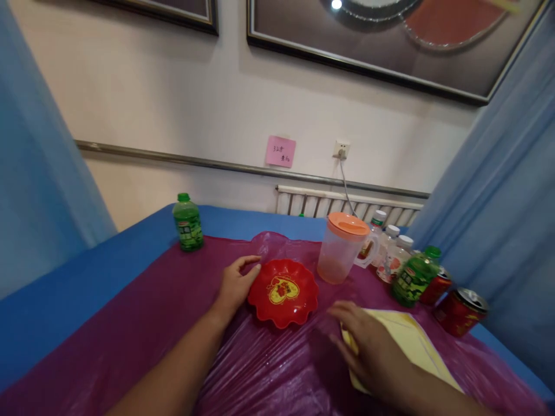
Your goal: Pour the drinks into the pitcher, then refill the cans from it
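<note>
A red dish [284,292] with a scalloped rim and a yellow-and-red printed centre lies on the purple plastic sheet. My left hand [236,283] is at the dish's left side, fingers apart, the thumb tip at or very close to the rim. To the right, my right hand [364,341] is over the near-left edge of a pale yellow, flat tray-like thing [410,338]. Its fingers stretch toward the dish, apart from the thumb, slightly blurred. A yellow edge shows between thumb and fingers; whether the hand touches it I cannot tell.
A clear pitcher [336,257] with an orange lid stands behind the dish. On the right are a green bottle [414,277], several white-capped bottles and red cans [462,312]. Another green bottle [188,225] stands at the back left. The purple sheet [173,300] is wrinkled.
</note>
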`<move>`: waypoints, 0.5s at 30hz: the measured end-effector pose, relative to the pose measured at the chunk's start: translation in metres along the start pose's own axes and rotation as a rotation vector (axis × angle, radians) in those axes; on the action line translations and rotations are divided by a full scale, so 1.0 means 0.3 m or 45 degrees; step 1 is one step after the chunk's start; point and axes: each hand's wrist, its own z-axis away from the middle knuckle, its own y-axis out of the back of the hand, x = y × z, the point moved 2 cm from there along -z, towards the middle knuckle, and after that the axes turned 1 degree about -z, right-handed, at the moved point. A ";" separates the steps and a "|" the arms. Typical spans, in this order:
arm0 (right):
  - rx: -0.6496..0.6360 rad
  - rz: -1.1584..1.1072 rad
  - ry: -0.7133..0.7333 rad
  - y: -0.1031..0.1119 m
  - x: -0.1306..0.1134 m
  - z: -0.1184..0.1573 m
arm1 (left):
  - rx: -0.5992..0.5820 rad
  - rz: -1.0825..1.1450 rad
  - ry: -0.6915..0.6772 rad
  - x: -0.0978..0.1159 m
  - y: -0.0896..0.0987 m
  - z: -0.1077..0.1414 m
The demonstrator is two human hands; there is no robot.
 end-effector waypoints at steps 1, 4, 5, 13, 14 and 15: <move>-0.106 -0.063 0.160 -0.040 -0.069 -0.029 | 0.020 0.025 0.027 -0.009 0.002 -0.003; -0.454 -0.194 0.547 -0.184 -0.268 -0.122 | 0.110 0.061 0.088 -0.037 0.019 -0.008; -0.527 -0.183 0.632 -0.231 -0.321 -0.152 | 0.149 0.075 0.111 -0.045 0.028 -0.009; -0.562 -0.061 0.768 -0.466 -0.434 -0.243 | 0.326 0.141 0.348 -0.086 0.090 -0.039; -0.556 -0.056 0.767 -0.478 -0.429 -0.237 | 0.322 0.141 0.395 -0.088 0.093 -0.049; -0.549 -0.051 0.759 -0.486 -0.424 -0.231 | 0.312 0.139 0.444 -0.089 0.095 -0.059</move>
